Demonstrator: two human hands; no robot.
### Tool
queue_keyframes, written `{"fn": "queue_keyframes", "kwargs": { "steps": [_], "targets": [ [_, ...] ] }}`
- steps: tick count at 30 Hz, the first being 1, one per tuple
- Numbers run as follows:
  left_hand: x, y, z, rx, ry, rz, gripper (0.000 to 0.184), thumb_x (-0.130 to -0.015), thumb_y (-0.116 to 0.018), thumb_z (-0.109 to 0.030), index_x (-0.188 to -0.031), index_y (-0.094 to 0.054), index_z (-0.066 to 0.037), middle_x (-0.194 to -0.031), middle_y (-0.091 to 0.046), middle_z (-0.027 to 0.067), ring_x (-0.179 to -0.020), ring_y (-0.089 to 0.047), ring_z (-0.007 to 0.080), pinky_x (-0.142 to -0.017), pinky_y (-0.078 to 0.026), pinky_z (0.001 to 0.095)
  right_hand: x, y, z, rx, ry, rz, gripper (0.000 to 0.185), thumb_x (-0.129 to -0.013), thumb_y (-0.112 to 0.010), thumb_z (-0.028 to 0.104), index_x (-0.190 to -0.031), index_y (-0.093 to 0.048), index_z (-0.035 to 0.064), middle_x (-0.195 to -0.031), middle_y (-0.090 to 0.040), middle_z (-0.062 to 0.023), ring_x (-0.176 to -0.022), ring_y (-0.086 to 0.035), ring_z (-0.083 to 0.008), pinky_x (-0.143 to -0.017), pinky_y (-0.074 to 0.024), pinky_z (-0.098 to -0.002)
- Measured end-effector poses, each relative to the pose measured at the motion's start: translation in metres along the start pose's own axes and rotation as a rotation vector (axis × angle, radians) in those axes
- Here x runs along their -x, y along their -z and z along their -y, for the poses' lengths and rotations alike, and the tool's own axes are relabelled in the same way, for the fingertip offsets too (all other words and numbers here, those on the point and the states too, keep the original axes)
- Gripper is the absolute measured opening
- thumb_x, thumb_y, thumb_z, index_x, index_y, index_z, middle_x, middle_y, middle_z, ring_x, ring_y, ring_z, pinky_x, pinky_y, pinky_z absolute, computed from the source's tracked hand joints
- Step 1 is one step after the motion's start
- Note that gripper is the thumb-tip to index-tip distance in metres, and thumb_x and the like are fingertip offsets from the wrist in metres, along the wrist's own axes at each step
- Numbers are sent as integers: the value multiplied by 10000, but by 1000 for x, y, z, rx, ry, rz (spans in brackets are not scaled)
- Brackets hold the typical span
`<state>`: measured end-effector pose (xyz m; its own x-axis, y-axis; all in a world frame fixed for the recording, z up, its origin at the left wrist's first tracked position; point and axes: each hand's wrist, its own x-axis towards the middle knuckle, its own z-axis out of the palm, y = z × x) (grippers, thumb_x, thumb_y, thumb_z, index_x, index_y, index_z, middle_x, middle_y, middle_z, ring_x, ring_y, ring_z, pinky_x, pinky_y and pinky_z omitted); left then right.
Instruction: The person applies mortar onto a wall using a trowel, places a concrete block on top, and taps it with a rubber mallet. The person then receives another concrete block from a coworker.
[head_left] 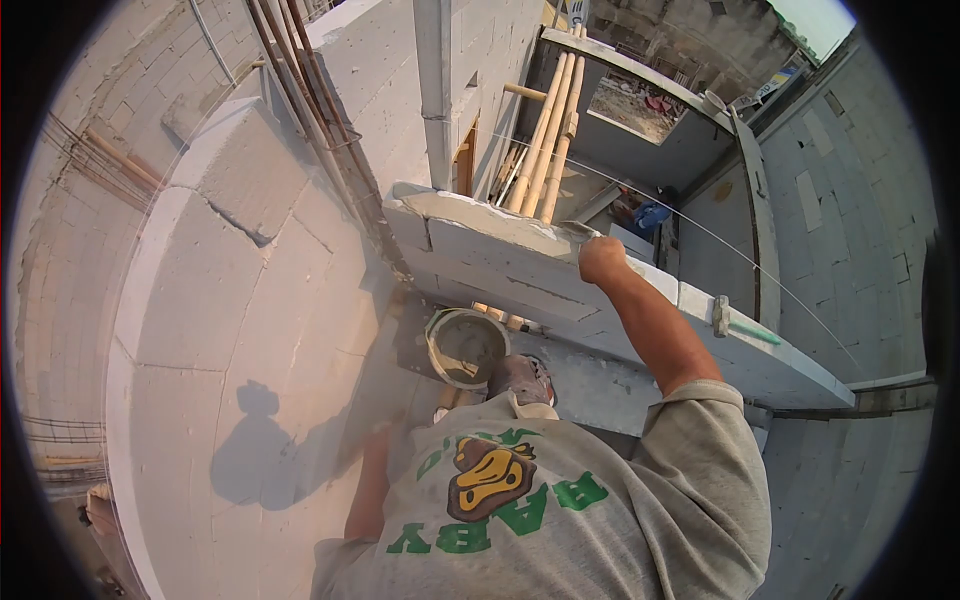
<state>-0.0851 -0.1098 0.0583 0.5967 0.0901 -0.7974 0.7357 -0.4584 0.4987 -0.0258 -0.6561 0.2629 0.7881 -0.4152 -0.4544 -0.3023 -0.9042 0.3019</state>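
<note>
My right hand [602, 260] is closed on a trowel, its blade [577, 230] lying at the top edge of a low block wall [500, 262]. Wet grey mortar [480, 215] covers the wall top to the left of the blade. Low at the left, my left forearm [370, 485] hangs beside my shirt; the fingers of that hand cannot be made out. A round bucket [432, 345] with grey mortar inside stands below, near my feet. Farther right on the wall top lies a tool with a green part [755, 332].
A tall block wall [300, 300] rises close on my left. Steel bars [310, 110] and a vertical post [434, 90] stand ahead. A thin string [700, 222] runs above the low wall. Bamboo poles [550, 135] lean beyond it.
</note>
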Motion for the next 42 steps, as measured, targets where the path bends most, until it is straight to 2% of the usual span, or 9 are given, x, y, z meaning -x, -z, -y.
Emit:
{"fn": "queue_keyframes", "kwargs": {
  "steps": [3, 9, 17, 23, 25, 30, 35, 38, 42],
  "targets": [
    [-51, 11, 58, 123, 21, 62, 266, -805, -670, -276, -929, -645, -42, -795, -610, 71, -669, -591, 190, -584, -460, 340, 17, 1, -10, -97, -60, -127, 297, -753, -612, 158, -1020, -678, 47, -998, -685, -176, -947, -672, -271, -779, -538, -388],
    [-67, 26, 78, 95, 32, 9, 270, -799, -671, -287, -913, -650, -43, -736, -594, 71, -613, -582, 198, -558, -448, 324, 55, -17, 7, -1519, -214, -105, 314, -770, -616, 205, -986, -597, -22, -766, -637, -162, -638, -645, -268, -518, -507, -391],
    [-74, 16, 55, 132, -255, 40, 355, -793, -683, -325, -967, -652, -16, -846, -651, 86, -699, -626, 200, -601, -468, 330, 35, -60, 103, -2073, -297, -299, 445, -921, -503, 470, -931, -506, 25, -712, -551, -108, -483, -530, -209, -423, -460, -348],
    [-50, 41, 53, -39, -276, -12, 319, -799, -685, -278, -973, -648, -13, -808, -645, 81, -683, -621, 202, -617, -480, 320, -1, -68, 139, -1964, -330, -424, 457, -953, -433, 436, -907, -500, -14, -697, -580, -185, -514, -597, -288, -463, -486, -406],
    [-41, 50, 54, -8, -311, 11, 297, -802, -682, -260, -966, -648, -15, -793, -638, 78, -677, -619, 201, -613, -479, 314, -6, -84, 148, -1364, -371, -650, 497, -959, -412, 443, -940, -523, -41, -787, -618, -276, -704, -643, -413, -631, -510, -472],
    [-36, 63, 65, 50, -102, 63, 243, -813, -681, -215, -924, -640, -3, -764, -629, 78, -662, -621, 197, -577, -486, 340, 59, -124, 174, -1458, -321, -327, 521, -958, -405, 441, -991, -542, -61, -904, -609, -343, -952, -566, -514, -838, -434, -538],
    [-65, 52, 60, 15, -94, 47, 282, -817, -692, -224, -967, -639, 10, -795, -646, 91, -682, -631, 197, -578, -501, 326, 129, -162, 197, -1252, -302, -135, 477, -958, -421, 463, -975, -555, 6, -872, -628, -280, -880, -598, -467, -776, -444, -510],
    [-40, 46, 24, -184, -199, 25, 320, -830, -687, -223, -1038, -634, 13, -872, -661, 104, -736, -642, 200, -616, -518, 309, 143, -140, 180, -1261, -307, -236, 397, -941, -475, 426, -1003, -545, 40, -880, -636, -250, -871, -589, -468, -767, -460, -487],
    [-60, 34, 4, -91, -177, 190, 374, -859, -660, -203, -1155, -600, 17, -1033, -651, 114, -873, -645, 209, -737, -543, 311, 105, -83, 154, -1201, -180, -1058, 281, -871, -624, 265, -971, -536, 18, -787, -627, -168, -734, -607, -411, -712, -485, -442]
  ]
}}
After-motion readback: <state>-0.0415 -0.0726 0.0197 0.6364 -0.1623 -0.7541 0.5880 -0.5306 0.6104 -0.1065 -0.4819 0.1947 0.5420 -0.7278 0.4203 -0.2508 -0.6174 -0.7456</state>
